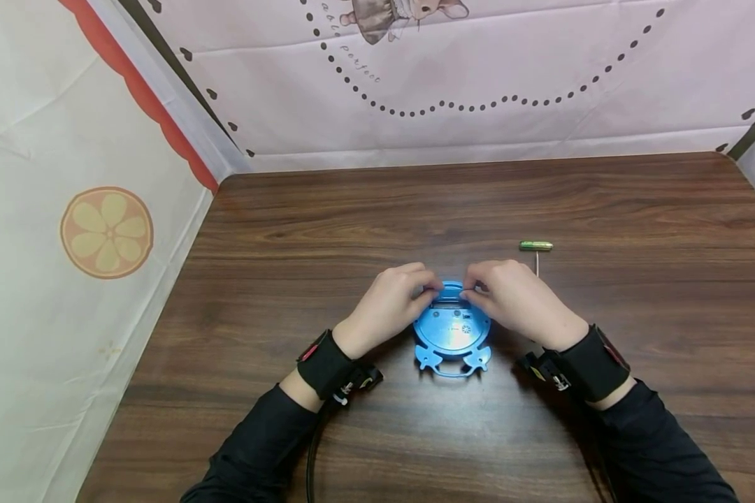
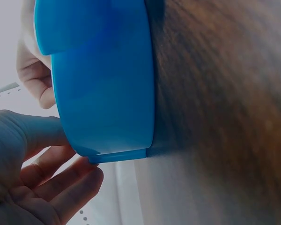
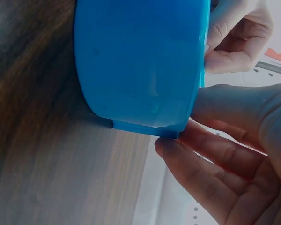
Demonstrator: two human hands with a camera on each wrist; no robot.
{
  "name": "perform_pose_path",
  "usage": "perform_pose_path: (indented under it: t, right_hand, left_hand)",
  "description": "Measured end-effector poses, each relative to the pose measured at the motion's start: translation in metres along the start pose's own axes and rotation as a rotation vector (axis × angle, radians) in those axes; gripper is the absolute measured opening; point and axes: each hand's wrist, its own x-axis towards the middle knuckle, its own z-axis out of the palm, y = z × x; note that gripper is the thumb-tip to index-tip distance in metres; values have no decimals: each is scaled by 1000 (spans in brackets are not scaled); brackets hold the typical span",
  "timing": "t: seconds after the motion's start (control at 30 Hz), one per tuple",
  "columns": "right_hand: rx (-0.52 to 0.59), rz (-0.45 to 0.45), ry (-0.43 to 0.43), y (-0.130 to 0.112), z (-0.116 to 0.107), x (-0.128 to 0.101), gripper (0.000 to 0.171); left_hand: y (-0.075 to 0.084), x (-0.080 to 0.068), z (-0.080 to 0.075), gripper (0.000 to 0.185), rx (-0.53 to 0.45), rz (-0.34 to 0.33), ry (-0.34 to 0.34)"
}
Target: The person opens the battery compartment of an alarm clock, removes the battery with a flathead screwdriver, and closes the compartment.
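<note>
Lying face-down on the brown wooden desk (image 1: 289, 223), the round blue plastic clock (image 1: 451, 332) has its far rim pinched between left hand (image 1: 390, 304) and right hand (image 1: 516, 300), fingers curled narrow, equally near.

Dark wooden table (image 1: 289, 230) with blue clock (image 1: 451, 332), green battery (image 1: 535, 245) beyond it.

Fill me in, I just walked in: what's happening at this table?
A person has a round blue clock lying face down on the wooden table. The left hand and right hand both work with their fingertips at the slot on its back, near the top edge. A green battery lies apart, behind the right hand.
</note>
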Motion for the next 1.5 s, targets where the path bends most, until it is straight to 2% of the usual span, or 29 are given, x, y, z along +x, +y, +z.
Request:
perform_pose_path:
  t: [0.4,0.83,1.07,1.5]
  right_hand:
    - [-62,-24,15,-5,2,-1,11]
    - [33,9,-17,-1,-2,-2,5]
    - [48,4,-59,0,-7,-3,4]
    - [80,-41,-111,4,-10,-3,8]
  left_hand:
    - [4,-1,-1,9,25,-14,-17]
    - [1,-2,-4,9,-7,-2,-39]
    - [0,-2,-7,9,4,16,-64]
    - [-1,-3,-14,13,-12,32,-152]
